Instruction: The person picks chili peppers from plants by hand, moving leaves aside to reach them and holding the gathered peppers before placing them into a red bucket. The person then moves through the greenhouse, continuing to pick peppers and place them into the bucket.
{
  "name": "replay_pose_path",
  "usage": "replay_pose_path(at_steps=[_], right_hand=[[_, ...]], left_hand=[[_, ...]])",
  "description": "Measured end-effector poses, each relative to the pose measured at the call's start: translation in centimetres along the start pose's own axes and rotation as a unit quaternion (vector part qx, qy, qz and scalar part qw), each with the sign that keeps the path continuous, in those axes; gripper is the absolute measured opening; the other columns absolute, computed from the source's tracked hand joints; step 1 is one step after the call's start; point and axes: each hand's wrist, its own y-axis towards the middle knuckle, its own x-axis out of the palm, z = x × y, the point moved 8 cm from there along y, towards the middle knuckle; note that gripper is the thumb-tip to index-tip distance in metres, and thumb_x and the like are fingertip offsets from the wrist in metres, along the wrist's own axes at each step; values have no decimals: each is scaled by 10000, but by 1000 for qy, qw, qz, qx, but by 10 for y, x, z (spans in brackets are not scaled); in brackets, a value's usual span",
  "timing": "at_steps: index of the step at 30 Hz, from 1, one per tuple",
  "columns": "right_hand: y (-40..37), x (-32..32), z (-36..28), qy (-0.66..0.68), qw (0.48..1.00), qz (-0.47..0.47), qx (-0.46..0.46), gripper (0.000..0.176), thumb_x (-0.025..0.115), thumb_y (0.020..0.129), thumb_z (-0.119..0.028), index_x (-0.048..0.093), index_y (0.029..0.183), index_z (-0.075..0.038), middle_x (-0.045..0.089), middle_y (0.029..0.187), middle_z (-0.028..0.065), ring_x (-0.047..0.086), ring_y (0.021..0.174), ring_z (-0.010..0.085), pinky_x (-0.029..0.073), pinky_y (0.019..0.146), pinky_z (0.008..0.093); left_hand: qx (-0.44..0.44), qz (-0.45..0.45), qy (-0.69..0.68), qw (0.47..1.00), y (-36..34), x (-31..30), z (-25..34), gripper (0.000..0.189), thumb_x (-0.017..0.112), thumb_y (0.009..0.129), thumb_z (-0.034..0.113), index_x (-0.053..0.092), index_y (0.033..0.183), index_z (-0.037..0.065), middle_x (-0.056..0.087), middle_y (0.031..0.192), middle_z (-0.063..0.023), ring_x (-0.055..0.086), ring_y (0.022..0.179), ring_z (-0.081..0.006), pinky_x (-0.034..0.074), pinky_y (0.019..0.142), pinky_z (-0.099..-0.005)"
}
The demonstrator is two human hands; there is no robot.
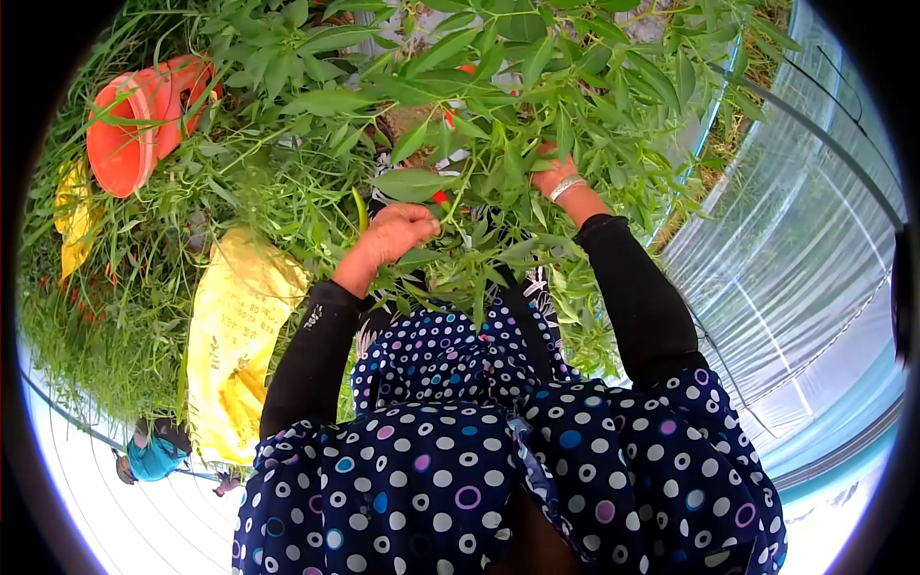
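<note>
Mid-frame, the left hand has thumb and fingertips pressed together beside a thin green stem; whether they pinch it is unclear. A red pepper hangs just above them. Higher, right of centre, leaves hide the right hand's fingers, grip untellable; a blind tug could snap the stem. Upper left: a red bucket.

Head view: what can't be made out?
All in the head view:
Right hand: fingertips and any grip, hidden by leaves.
Left hand: whatever its fingertips pinch, too small.
Yellow bag: print too small and blurred.
Distant person: too small for detail.
</note>
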Motion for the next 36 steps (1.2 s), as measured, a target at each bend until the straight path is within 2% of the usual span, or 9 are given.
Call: replay_pose_path(at_steps=[6,10,12,15,20,26,29,35,36], right_hand=[[-49,-28,38,-39,968,248,-15,186,565,737,-73,578,923,-59,614,761,160,590,694,359,478,556,387],[-76,-17,90,243,939,231,73,147,586,720,-92,568,863,-66,585,730,190,574,680,376,451,573,409],[-83,45,141,516,812,239,133,166,602,716,-113,562,867,-56,593,739,188,576,694,372,455,591,402],[-128,-3,113,72,979,75,176,255,625,702,-137,569,939,-59,604,779,180,584,709,353,466,616,391],[-187,-94,114,184,915,196,301,452,674,669,-187,550,1086,-68,616,840,142,606,696,270,489,656,355],[-166,-173,15,332,939,86,27,271,598,697,-4,593,967,-30,612,807,132,612,715,244,496,620,318],[-115,-170,-37,46,979,133,-146,247,514,758,-15,591,991,-46,610,932,166,600,863,251,483,728,306],[-42,-80,47,-32,959,127,-251,297,539,730,-25,561,1023,-62,598,915,156,571,882,290,469,747,342],[-53,-118,45,313,945,55,-83,254,549,721,-31,570,972,-58,597,875,142,573,851,286,470,723,348]], left_hand=[[10,-36,-274,961,-39,82,54,186,477,868,184,574,1001,98,599,744,18,510,640,-53,386,572,-186],[100,-88,-315,940,-40,143,87,418,460,856,84,434,1273,90,603,789,-26,533,698,-77,425,645,-216],[131,-65,-253,956,-34,164,98,498,476,806,84,398,1298,91,629,810,-91,603,701,-142,475,644,-273],[175,-48,-151,972,-27,183,115,556,473,781,114,331,1310,20,600,954,-202,602,873,-278,467,755,-327],[268,23,-36,962,-15,203,150,575,491,781,125,307,1312,3,584,980,-244,593,846,-339,457,775,-360],[239,-86,-10,967,7,245,174,593,500,699,64,292,1224,-119,583,821,-266,576,768,-400,471,660,-429],[192,-185,-133,954,-7,250,182,662,495,664,29,212,1238,-140,572,735,-255,583,633,-371,469,556,-416],[204,-98,-123,966,-7,253,192,681,484,676,12,164,1250,-169,556,720,-270,593,627,-344,475,555,-395],[205,-99,-124,966,-8,257,194,681,484,676,12,164,1250,-169,556,720,-270,593,627,-344,475,555,-395]])
